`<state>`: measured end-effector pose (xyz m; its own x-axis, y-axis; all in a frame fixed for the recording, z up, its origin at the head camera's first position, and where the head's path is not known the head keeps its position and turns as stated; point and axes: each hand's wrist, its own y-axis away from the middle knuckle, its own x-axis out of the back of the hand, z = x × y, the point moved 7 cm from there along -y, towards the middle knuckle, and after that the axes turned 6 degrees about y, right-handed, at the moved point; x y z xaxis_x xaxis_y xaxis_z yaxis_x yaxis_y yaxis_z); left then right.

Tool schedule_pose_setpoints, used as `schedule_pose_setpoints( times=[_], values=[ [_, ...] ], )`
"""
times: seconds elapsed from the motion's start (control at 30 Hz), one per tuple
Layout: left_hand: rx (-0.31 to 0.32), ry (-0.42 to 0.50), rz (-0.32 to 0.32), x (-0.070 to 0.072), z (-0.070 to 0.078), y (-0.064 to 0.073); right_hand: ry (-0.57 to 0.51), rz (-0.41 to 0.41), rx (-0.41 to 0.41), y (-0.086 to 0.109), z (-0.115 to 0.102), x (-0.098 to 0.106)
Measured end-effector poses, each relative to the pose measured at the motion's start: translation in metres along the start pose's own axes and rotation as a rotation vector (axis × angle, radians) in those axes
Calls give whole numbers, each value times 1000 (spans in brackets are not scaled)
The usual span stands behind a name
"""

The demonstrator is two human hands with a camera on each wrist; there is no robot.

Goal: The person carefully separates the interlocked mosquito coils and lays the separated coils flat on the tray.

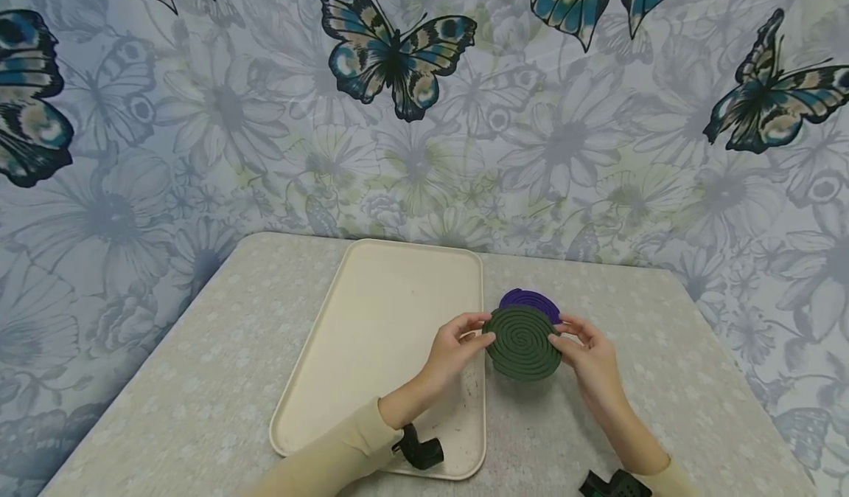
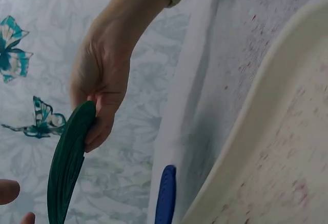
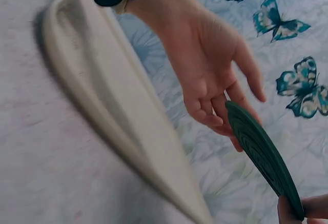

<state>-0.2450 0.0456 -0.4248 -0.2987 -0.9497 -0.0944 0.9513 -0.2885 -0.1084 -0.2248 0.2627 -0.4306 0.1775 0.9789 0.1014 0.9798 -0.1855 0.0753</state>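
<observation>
The green disc (image 1: 522,349) was held clear of the tabletop (image 1: 637,342), just beyond the tray's (image 1: 391,305) right edge, its coiled face tilted up. The right hand (image 1: 593,360) pinched its right rim between thumb and fingers. The left hand (image 1: 447,355) met the opposite rim more loosely: the right wrist view showed fingers touching the back and the thumb standing off.

That uneven hold seemed the main weakness. Had the right pinch slipped, the left fingers alone would probably have let the disc swing down and drop against the tray's right rim. Pulling the hands apart could have tugged the outer turns loose, if the coil was only wound or lightly stuck; the pictures could not settle that.

The purple disc (image 1: 529,300) lay behind, towards the tabletop's back edge and partly hidden, so lowering the green one carelessly might have knocked it. A low left forearm could also have nudged the tray.
</observation>
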Motion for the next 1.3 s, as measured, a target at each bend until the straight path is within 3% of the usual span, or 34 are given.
schedule_pose_setpoints(
  times=[0.13,0.37,0.6,0.73,0.83,1.07,1.3],
  values=[
    [-82,-53,41,15,19,-17,-75,17,25,-15,-24,-15],
    [-127,14,94,39,42,-40,-224,56,56,-35,-56,-40],
    [-144,69,237,66,65,-56,-391,-29,28,-46,-79,-67],
    [-150,49,299,77,72,-57,-428,-107,14,-46,-88,-82],
    [-151,15,311,81,73,-55,-447,-152,4,-44,-91,-89],
    [-143,-90,315,84,71,-48,-450,-255,34,-31,-91,-98],
    [-206,-192,268,78,71,-45,-458,-288,35,-26,-91,-103]
  ],
)
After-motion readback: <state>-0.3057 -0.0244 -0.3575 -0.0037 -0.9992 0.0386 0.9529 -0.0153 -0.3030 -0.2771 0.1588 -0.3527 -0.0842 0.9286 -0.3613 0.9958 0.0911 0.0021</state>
